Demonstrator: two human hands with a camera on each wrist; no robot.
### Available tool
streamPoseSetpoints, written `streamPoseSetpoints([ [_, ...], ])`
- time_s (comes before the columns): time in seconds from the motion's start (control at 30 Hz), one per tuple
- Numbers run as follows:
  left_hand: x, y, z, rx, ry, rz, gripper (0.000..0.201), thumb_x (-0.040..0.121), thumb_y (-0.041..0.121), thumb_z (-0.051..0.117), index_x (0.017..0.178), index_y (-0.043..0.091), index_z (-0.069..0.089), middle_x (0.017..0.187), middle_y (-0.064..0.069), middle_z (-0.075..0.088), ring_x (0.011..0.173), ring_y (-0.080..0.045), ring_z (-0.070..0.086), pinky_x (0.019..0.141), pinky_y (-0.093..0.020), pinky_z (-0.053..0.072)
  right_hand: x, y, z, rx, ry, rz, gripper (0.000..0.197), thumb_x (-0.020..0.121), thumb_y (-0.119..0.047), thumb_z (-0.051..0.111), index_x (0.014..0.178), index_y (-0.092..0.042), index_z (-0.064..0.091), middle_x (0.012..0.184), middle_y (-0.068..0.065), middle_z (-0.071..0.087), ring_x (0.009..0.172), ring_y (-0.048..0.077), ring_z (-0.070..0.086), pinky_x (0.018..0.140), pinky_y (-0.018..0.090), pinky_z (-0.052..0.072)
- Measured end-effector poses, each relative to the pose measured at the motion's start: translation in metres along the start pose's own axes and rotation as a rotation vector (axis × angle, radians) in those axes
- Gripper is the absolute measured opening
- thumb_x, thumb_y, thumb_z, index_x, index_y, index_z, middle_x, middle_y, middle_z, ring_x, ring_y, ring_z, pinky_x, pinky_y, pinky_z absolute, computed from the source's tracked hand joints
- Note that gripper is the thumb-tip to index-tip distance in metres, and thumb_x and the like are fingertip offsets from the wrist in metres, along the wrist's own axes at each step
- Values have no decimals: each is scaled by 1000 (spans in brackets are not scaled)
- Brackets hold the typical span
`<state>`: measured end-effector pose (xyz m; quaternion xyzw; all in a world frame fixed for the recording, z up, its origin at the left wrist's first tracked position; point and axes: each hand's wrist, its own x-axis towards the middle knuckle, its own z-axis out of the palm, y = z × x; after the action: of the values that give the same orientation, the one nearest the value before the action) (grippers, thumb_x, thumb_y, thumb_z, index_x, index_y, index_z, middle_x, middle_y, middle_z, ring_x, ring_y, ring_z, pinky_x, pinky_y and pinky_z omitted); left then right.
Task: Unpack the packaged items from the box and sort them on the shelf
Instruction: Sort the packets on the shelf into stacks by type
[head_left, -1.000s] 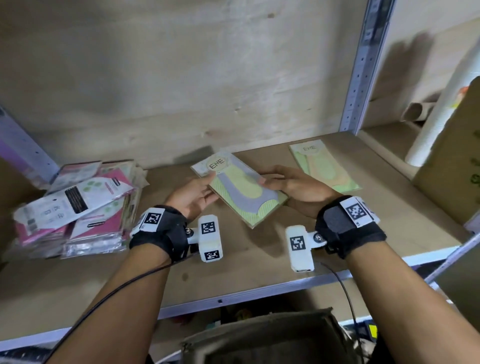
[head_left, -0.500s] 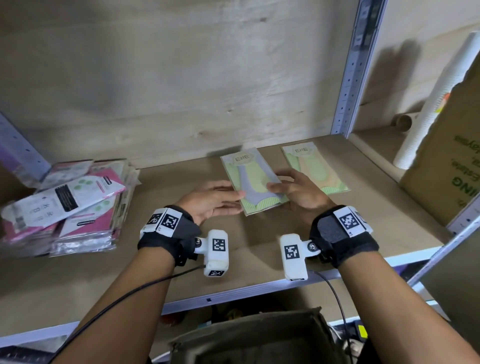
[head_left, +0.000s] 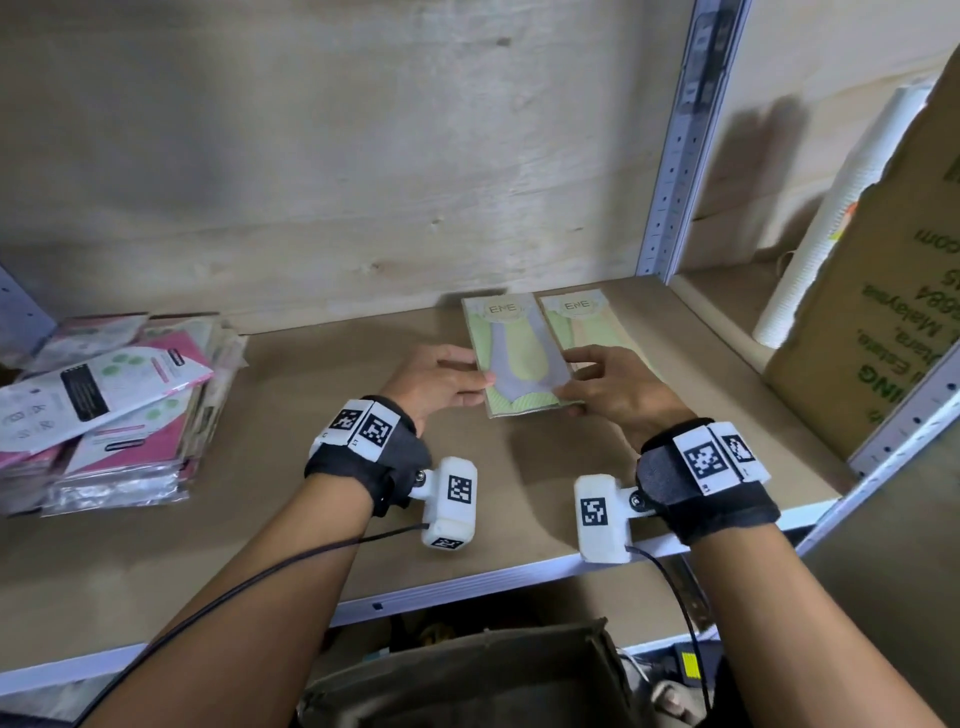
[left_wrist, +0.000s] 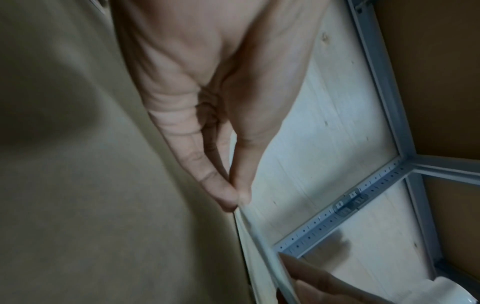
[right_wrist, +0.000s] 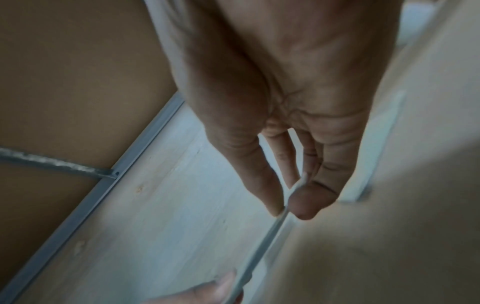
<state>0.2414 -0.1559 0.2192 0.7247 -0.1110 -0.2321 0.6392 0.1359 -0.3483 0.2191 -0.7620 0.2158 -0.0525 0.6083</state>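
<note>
A flat green sock packet with a grey sock printed on it is held between both hands, low at the back of the shelf board. My left hand pinches its left edge, thumb against finger. From the other side my right hand pinches the right edge between thumb and forefinger. The packet's thin edge runs away from the fingertips. A second, similar packet lies flat just to the right, side by side with it. Whether the held packet touches the board is not clear.
A stack of pink and white packets sits at the shelf's left. A grey metal upright bounds the bay on the right; beyond it stand a white cup stack and a cardboard carton. An open box is below the shelf edge.
Both hands have carried the grey-sock packet back and to the right and turned it straight, so it now sits alongside the second packet.
</note>
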Motion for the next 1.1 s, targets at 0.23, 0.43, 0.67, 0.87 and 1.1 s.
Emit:
streamPoseSetpoints([
  [0.23,26,2,59,-47,-10,19,46,80,-11,74,123,-10,58,88,-12,66,74,-17,68,63,-20,60,19,15,-49,-109,315,-13,37,76,-6,81,112,-11,71,84,5,73,64,18,71,82,39,62],
  [0.43,42,2,86,-34,-44,28,51,78,-15,73,126,-13,55,100,-23,64,77,-24,68,65,-24,62,29,28,-79,-174,329,18,24,78,-9,79,101,-14,72,100,8,72,90,24,72,91,41,58],
  [0.67,59,4,96,14,-43,-68,53,76,-15,76,125,-15,55,114,-28,65,86,-31,70,72,-32,63,34,29,-83,-258,315,44,18,80,-21,78,69,-26,64,100,4,71,100,25,67,94,45,55],
  [0.87,65,16,104,1,-103,-147,36,83,-25,60,117,-14,53,97,-23,59,107,-46,63,55,-29,59,32,28,-82,-310,315,51,10,81,-28,75,86,-22,70,101,6,71,99,26,68,95,45,55],
  [1.1,71,11,104,231,-81,-75,17,80,-11,71,80,2,61,93,-18,69,98,-33,72,80,-39,63,30,28,-81,-325,291,76,34,83,-29,74,113,-13,70,108,8,71,104,27,66,97,45,54],
])
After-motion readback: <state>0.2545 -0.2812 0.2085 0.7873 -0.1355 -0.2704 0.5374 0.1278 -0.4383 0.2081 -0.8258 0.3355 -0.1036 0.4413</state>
